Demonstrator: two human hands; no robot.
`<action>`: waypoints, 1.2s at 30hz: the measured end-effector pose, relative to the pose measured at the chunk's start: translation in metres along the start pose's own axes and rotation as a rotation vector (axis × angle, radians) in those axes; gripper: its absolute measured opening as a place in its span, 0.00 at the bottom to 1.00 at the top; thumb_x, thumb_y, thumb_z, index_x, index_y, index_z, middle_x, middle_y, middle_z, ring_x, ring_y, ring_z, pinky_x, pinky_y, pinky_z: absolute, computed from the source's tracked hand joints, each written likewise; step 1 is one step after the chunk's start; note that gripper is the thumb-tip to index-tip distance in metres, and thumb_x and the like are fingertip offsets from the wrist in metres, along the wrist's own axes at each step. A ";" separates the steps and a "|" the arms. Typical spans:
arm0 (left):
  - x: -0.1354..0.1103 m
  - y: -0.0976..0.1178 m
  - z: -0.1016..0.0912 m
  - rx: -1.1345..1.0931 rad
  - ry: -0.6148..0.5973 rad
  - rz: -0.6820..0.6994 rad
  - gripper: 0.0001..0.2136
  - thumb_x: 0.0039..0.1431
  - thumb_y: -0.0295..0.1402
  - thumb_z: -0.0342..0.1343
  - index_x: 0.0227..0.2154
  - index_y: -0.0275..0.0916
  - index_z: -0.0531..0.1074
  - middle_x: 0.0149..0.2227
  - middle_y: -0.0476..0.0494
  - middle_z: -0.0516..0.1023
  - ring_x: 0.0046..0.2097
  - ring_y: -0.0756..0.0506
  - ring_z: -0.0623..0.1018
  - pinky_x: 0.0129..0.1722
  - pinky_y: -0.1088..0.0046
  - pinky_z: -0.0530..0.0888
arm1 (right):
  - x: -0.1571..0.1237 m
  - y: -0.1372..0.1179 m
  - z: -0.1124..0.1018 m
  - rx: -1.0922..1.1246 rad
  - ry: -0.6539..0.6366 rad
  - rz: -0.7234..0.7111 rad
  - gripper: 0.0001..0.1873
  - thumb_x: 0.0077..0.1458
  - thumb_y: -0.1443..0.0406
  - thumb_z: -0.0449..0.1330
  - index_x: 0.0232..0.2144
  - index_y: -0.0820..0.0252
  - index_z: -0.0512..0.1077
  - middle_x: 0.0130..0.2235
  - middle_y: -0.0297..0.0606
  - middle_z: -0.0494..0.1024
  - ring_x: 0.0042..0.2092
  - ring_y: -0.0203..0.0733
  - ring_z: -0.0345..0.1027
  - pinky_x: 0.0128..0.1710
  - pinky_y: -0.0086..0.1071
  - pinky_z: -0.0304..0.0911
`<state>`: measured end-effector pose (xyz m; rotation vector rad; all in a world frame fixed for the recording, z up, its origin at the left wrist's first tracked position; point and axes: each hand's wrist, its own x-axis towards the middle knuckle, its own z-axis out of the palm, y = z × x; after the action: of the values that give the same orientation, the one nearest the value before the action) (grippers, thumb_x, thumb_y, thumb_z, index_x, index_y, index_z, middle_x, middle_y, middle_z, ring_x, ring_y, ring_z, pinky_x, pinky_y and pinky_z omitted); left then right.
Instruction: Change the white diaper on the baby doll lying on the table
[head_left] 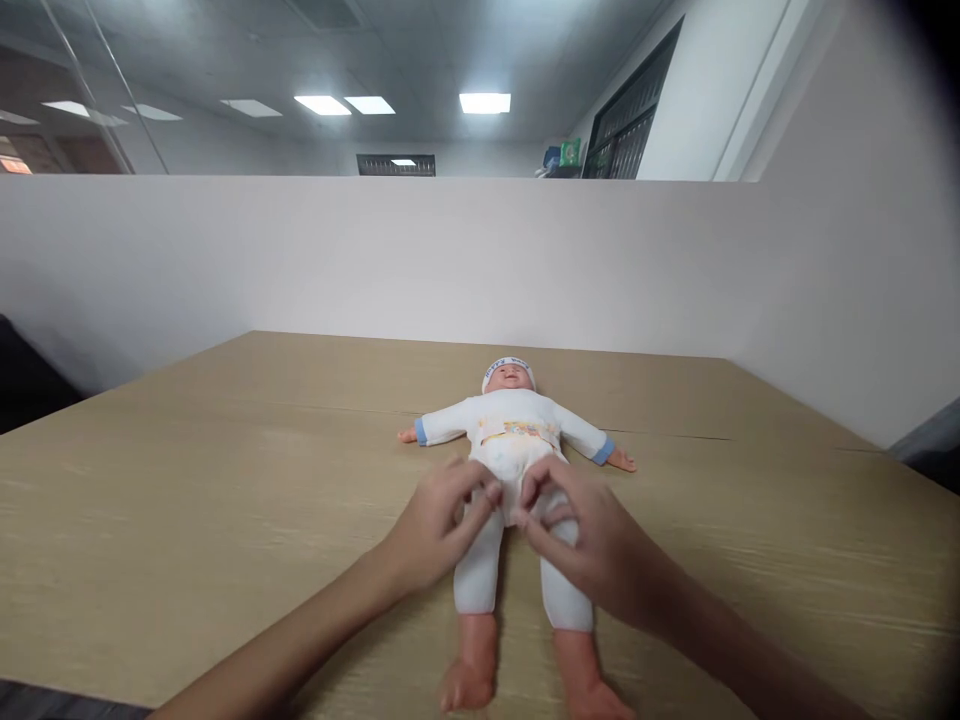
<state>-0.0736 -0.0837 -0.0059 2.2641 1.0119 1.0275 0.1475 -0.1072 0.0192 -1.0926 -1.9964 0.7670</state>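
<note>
A baby doll [515, 408] lies on its back on the table, head away from me and bare feet towards me. It wears a white cap [510, 364] with blue lettering, a white top with blue cuffs and a printed front, and white trousers [480, 575]. Over the doll's hips, my left hand [450, 520] is bent into a pinch, thumb against forefinger. My right hand [577, 525] mirrors it a short way to the right, fingers curled and tips close together. Both sets of fingertips are at the trouser front; whether cloth is caught between them cannot be made out.
The wide wood-coloured table [225, 480] stretches out on both sides of the doll, with seams across its far part. Behind it stands a low white wall [450, 260]. Dark shapes, perhaps chairs, show at the left [30, 380] and right edges.
</note>
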 end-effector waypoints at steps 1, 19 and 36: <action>-0.007 0.001 0.001 0.058 -0.106 0.020 0.13 0.74 0.38 0.48 0.35 0.41 0.72 0.35 0.45 0.76 0.40 0.43 0.72 0.42 0.66 0.65 | -0.012 0.007 0.000 -0.045 -0.058 0.026 0.04 0.62 0.63 0.61 0.39 0.52 0.69 0.40 0.35 0.77 0.40 0.41 0.73 0.38 0.33 0.70; 0.002 -0.031 0.033 0.197 -0.087 -0.115 0.18 0.66 0.43 0.60 0.24 0.40 0.64 0.29 0.50 0.72 0.35 0.45 0.72 0.40 0.68 0.64 | -0.026 0.063 0.027 -0.524 0.033 0.067 0.03 0.66 0.64 0.57 0.39 0.54 0.71 0.40 0.35 0.75 0.32 0.41 0.71 0.33 0.36 0.61; 0.001 -0.028 0.032 0.123 -0.075 -0.059 0.12 0.68 0.37 0.57 0.28 0.41 0.65 0.36 0.47 0.76 0.42 0.42 0.72 0.44 0.65 0.65 | -0.035 0.056 0.031 -0.390 0.059 0.059 0.17 0.60 0.66 0.60 0.52 0.53 0.69 0.59 0.45 0.74 0.50 0.53 0.73 0.50 0.45 0.69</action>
<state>-0.0605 -0.0687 -0.0430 2.3370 1.1304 0.8714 0.1607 -0.1168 -0.0525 -1.3823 -2.1238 0.3737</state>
